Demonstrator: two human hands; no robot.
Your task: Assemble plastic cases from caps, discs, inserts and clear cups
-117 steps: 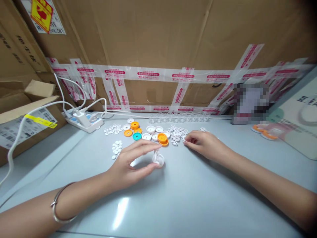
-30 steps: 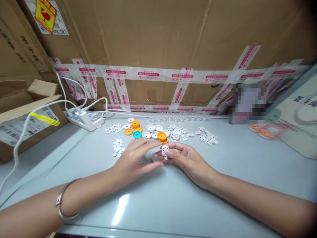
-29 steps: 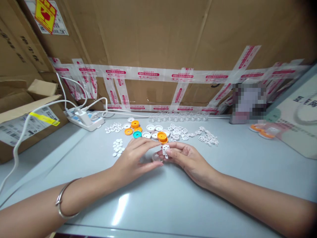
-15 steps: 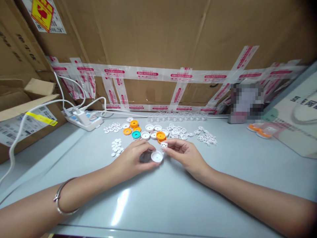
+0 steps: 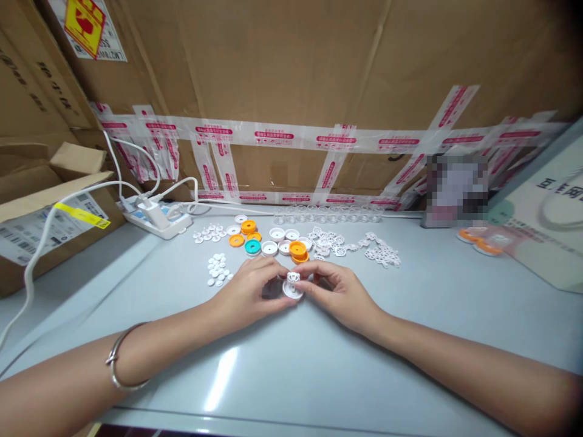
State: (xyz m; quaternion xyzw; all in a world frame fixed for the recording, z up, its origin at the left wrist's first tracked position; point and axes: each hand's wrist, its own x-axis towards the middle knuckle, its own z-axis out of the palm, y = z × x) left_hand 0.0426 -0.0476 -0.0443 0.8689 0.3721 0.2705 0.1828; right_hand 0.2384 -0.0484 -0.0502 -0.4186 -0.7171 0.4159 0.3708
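Showing holes, the small piece [image 5: 294,277] matches the dish [image 5: 291,295] (both white).

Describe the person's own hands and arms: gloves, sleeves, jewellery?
Left hand and right hand: no gloves, no rings visible. Left arm and right arm: no sleeves in view. A thin, shiny, silver-coloured bracelet with a small knob circles the left arm near the wrist; the right shows none.

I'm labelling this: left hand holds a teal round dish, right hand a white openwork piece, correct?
Teal is wrong: in the head view, the left hand holds a white round dish; the right hand does hold a white openwork piece.
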